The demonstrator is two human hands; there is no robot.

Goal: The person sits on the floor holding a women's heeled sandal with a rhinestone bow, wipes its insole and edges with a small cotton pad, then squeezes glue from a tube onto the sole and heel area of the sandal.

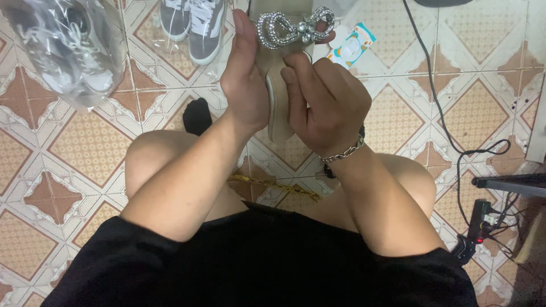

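Observation:
A beige sandal (278,113) with a sparkling rhinestone bow (293,27) on its strap is held up over my knees. My left hand (244,74) grips the sandal's left side, thumb up along the edge near the bow. My right hand (327,102), with a silver chain bracelet (344,152) at the wrist, clasps the sole from the right, fingers curled over it. The toe end of the sandal is cut off by the top of the view.
The tiled floor (74,148) holds a pair of grey sneakers (193,25) in clear wrap, another bagged sneaker (68,51) at top left, a small coloured packet (352,42), a black sock (197,115), a yellow tape (278,186), black cables (455,142) and a power strip (480,219).

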